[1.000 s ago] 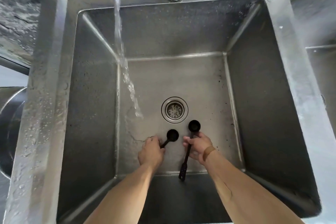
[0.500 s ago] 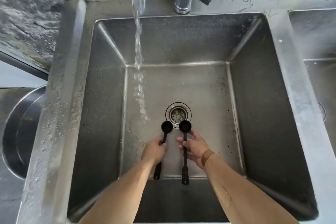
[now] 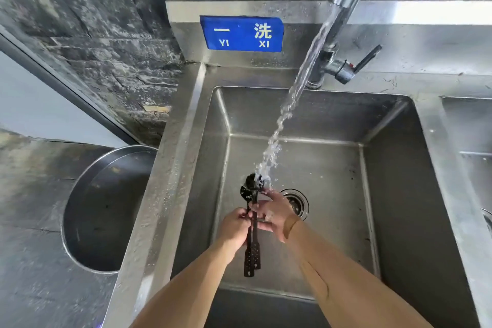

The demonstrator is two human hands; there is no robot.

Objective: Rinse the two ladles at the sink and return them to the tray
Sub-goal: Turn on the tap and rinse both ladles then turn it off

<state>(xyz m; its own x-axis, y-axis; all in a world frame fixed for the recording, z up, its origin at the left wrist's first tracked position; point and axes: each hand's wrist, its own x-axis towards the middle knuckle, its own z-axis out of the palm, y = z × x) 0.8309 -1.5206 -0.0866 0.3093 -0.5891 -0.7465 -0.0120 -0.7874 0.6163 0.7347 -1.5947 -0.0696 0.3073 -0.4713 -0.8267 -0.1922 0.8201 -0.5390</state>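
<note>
Commercial kitchen: labelled steel sink (image 3: pixel 170 168), wash sign (image 3: pixel 241 34).

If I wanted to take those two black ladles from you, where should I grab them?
Probably the flat perforated handle ends, coming from below, near the sink's front wall. They hang free under the left hand; the bowls sit in the water stream, with the right hand beside them.

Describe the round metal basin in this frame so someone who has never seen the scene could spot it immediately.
Start at the steel sink where water runs over two black ladles. Look past its left rim to the dark stone counter. The basin sits there, the only round, shiny container, partly hidden behind the sink's edge.
</note>
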